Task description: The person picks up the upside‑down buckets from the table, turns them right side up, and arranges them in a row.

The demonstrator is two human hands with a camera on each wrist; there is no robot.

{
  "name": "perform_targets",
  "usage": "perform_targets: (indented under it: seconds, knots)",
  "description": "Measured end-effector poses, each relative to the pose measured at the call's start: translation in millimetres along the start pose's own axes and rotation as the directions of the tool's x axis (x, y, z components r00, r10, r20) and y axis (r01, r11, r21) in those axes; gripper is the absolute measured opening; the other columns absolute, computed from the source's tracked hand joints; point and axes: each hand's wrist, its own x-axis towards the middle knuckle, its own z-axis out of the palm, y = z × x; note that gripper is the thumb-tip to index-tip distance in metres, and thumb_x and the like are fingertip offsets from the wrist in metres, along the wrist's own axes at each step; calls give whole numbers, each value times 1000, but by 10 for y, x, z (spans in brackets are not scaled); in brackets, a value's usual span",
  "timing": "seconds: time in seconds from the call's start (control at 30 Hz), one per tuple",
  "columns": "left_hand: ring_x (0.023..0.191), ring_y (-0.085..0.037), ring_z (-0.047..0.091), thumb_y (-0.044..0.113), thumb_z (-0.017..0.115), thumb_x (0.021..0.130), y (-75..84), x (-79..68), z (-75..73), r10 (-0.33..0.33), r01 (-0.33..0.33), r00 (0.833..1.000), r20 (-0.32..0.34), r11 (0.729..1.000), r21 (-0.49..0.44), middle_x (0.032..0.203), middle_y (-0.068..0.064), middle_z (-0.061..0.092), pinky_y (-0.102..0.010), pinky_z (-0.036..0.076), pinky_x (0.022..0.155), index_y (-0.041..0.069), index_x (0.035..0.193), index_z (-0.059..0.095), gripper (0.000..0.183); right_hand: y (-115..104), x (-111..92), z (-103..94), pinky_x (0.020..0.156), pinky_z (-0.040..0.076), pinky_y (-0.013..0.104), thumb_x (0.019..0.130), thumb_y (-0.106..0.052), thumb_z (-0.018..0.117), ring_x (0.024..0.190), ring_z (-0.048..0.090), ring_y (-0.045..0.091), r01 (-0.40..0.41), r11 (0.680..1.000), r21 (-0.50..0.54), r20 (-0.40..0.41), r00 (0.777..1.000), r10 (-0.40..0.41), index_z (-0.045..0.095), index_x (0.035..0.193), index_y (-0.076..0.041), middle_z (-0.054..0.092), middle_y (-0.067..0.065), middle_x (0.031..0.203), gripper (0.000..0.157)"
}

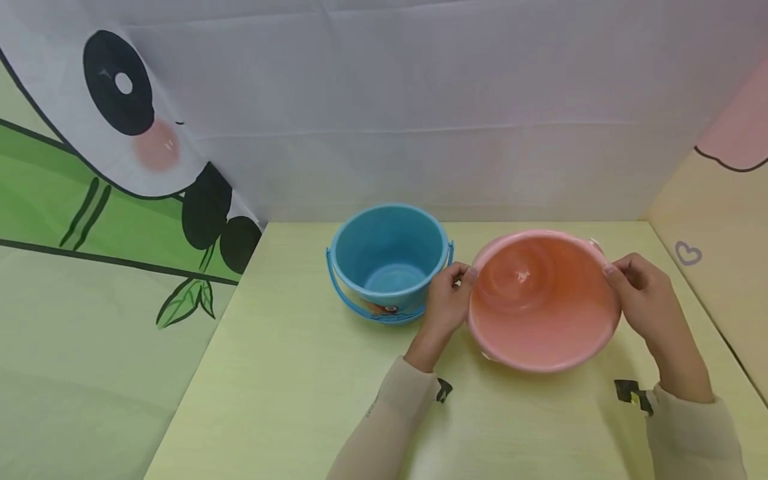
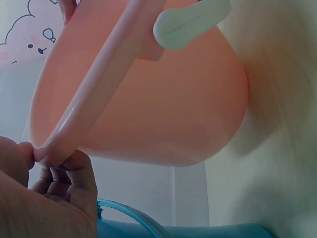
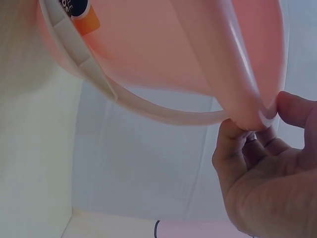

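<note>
A pink bucket (image 1: 540,313) is held tilted at the right of the table, its mouth facing the head camera. My left hand (image 1: 447,300) pinches its rim on the left side, thumb inside and curled fingers under the edge. On the opposite side my right hand (image 1: 648,293) pinches the rim the same way. In the right wrist view a pale handle (image 3: 168,115) hangs along the bucket's outside. A blue bucket (image 1: 390,253) stands upright just left of my left hand, its blue handle (image 1: 345,297) lowered at the front.
The pale yellow table (image 1: 270,400) ends at a white cloth wall (image 1: 420,133) behind the buckets. A printed cloth (image 1: 120,333) borders the left side. A cream side panel (image 1: 720,267) stands close to the right hand.
</note>
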Motion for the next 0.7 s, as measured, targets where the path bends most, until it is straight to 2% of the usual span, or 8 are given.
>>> perform_targets:
  seconds: [0.13, 0.47, 0.7]
  knots:
    - [60, -8, 50, 14, 60, 108, -7, 17, 9, -7, 7, 1000, 3, 1000, -6, 81, -4, 61, -20, 43, 55, -4, 98, 69, 22, 2, 26, -17, 57, 46, 21, 110, -16, 55, 71, 54, 4, 3, 1000, 13, 20, 1000, -3, 62, 101, -6, 61, -22, 84, 15]
    - [60, -18, 55, 12, 59, 108, -5, 38, 21, -15, 15, 1000, -4, 999, -45, 81, -10, 66, -22, 44, 54, -7, 97, 69, 24, -20, 100, -14, 56, 48, 21, 111, -18, 53, 67, 56, 5, -6, 1000, 3, 37, 999, 6, 59, 100, -3, 61, -19, 81, 19]
    - [68, -8, 59, 14, 58, 108, 21, 50, 31, -26, 25, 999, -24, 999, -40, 86, -9, 68, -20, 49, 60, -7, 98, 69, 26, -45, 156, -32, 57, 49, 21, 111, -17, 52, 65, 59, 6, 4, 1000, 9, 66, 998, -5, 59, 101, -3, 62, -19, 79, 19]
